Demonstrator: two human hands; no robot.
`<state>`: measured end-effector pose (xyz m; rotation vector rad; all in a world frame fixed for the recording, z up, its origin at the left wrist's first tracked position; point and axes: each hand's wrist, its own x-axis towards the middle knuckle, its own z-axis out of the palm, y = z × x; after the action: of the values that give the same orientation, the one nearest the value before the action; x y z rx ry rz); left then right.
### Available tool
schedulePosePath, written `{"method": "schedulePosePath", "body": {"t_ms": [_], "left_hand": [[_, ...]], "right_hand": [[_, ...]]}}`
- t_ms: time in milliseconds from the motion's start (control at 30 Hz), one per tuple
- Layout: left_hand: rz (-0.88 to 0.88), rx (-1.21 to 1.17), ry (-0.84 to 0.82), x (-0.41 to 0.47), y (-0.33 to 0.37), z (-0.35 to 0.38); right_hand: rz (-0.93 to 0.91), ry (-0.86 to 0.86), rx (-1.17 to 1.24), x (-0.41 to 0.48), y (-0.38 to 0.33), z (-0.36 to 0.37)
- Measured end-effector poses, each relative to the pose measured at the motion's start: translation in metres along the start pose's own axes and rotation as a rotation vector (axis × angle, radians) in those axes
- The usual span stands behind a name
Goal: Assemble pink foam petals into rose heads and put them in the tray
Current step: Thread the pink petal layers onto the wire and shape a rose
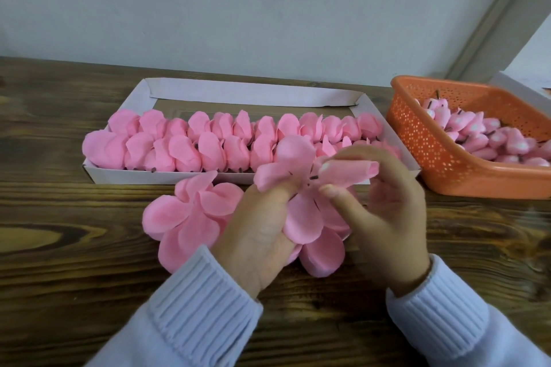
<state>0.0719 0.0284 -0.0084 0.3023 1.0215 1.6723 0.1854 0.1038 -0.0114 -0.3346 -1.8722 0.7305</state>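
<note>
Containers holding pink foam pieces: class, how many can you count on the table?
2. The white tray sits in the middle, holding rows of rose heads; the orange basket stands at the right, holding buds. A white edge behind the basket may be another.

Craft workshop: rose-filled tray (155, 178), bud basket (429, 143)

pink petals (185, 217) before white tray (149, 177) (rose heads (208, 143) in two rows)

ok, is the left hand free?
No: the left hand grips a petal layer, while the right hand pinches a bud next to it.
</note>
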Motion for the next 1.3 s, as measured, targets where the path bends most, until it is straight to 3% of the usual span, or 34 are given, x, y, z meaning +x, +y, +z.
{"method": "schedulePosePath", "body": {"t_ms": [100, 300, 433, 900, 967, 1133, 1300], "left_hand": [[-0.083, -0.179, -0.023, 0.004, -0.001, 0.007], [-0.022, -0.003, 0.018, 0.005, -0.003, -0.006], [-0.109, -0.104, 0.062, 0.002, -0.001, 0.000], [0.010, 0.064, 0.027, -0.001, -0.001, -0.001], [0.011, -0.007, 0.026, -0.003, 0.000, 0.002], [0.048, -0.076, -0.101, -0.006, 0.001, 0.004], [0.128, 0.027, -0.336, -0.009, 0.001, 0.006]], "right_hand": [[0.067, -0.086, -0.048, -0.002, 0.001, 0.001], [0.129, -0.100, -0.086, -0.001, 0.000, 0.002], [0.138, -0.093, -0.106, 0.000, -0.001, 0.002], [0.142, -0.109, -0.141, 0.000, -0.005, 0.002], [0.132, -0.125, -0.148, 0.000, -0.005, 0.002], [0.104, -0.149, -0.228, 0.001, -0.003, 0.001], [0.183, -0.189, -0.217, 0.001, 0.000, 0.001]]}}
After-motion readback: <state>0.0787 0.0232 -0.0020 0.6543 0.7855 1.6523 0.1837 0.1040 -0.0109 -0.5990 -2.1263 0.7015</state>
